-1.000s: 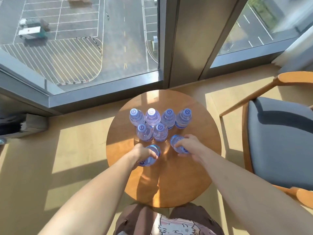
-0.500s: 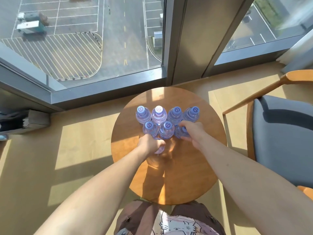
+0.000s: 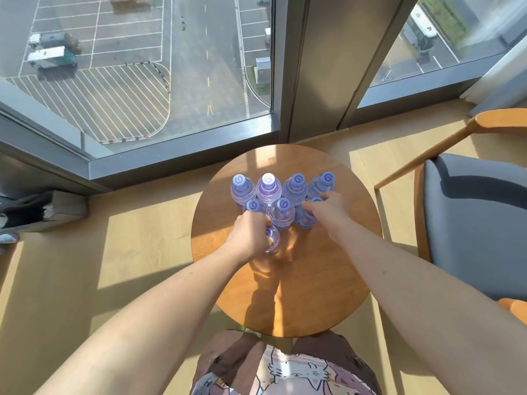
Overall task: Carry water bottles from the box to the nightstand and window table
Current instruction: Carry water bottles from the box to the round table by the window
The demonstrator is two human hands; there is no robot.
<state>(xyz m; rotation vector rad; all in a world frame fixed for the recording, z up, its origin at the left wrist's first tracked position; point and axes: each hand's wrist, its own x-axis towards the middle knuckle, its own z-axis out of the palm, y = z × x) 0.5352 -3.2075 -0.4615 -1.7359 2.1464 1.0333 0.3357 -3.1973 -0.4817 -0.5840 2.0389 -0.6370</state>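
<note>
- A sunlit room corner with tall windows over a car park; a round wooden worktop (image 3: 328,280) stands on the pale floor, a grey-cushioned chair (image 3: 473,223) to its right.
- Six water bottles (image 3: 295,186) stand packed together on the worktop's window side.
- The left hand (image 3: 248,238) is clenched round a seventh bottle (image 3: 272,242), just nearer the person than the cluster.
- The right hand (image 3: 328,208) grasps an eighth bottle (image 3: 306,220) at the cluster's right end (against its neighbours).
- Risk: pushing either bottle in could nudge the tight cluster and topple bottles, which might roll off the worktop.
</note>
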